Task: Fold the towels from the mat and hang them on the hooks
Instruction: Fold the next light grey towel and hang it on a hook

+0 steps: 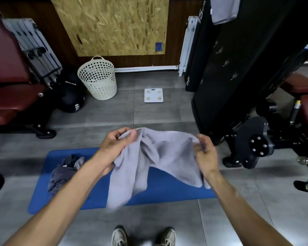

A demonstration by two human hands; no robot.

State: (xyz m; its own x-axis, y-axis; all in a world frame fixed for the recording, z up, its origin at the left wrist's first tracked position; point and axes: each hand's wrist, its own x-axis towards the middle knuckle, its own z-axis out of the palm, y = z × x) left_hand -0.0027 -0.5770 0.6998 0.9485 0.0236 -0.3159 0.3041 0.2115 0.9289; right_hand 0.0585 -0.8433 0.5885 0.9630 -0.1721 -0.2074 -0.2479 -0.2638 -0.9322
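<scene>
A light grey towel (156, 157) hangs in the air above the blue mat (167, 190), stretched between my hands. My left hand (114, 146) pinches its upper left edge and my right hand (205, 153) grips its upper right edge. The cloth sags and bunches in the middle, and its lower end trails down over the mat. A darker grey towel (64, 171) lies crumpled on the left part of the mat. Another grey towel (224, 9) hangs at the top of a black panel (247, 59) on the right, which carries several metal hooks (226, 63).
A cream perforated laundry basket (98, 79) stands by the far wall, with a white bathroom scale (153, 95) on the grey floor to its right. Red padded benches (11, 96) and dark balls stand at the left. Black gym equipment (256, 144) stands at the right.
</scene>
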